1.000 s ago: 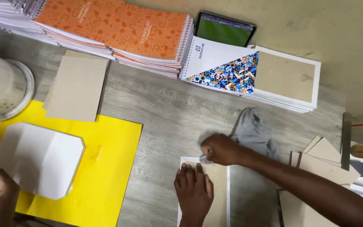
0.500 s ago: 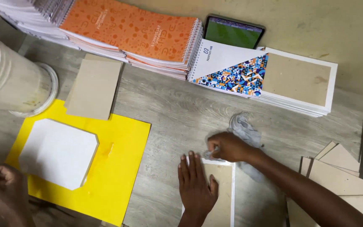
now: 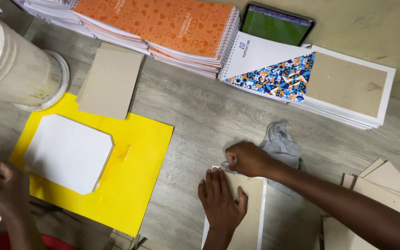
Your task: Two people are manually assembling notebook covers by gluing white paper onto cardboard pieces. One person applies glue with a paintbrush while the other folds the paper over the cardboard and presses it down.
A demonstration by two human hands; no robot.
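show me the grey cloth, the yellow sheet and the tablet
grey cloth [image 3: 283, 146], head view, on its crumpled middle beside the right hand [image 3: 246, 159]
yellow sheet [image 3: 137, 171], head view, on its bare right part
tablet [image 3: 276, 23], head view, on the green screen

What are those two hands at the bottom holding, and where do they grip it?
The right hand grips a bunched grey cloth by its near end. The left hand holds nothing; it lies flat on the brown board.

left hand [image 3: 221, 201] covering part of flat brown cardboard sheet [image 3: 251, 217] | frame bottom cutting sheet off | right hand [image 3: 246, 159] hiding part of crumpled grey cloth [image 3: 281, 146]
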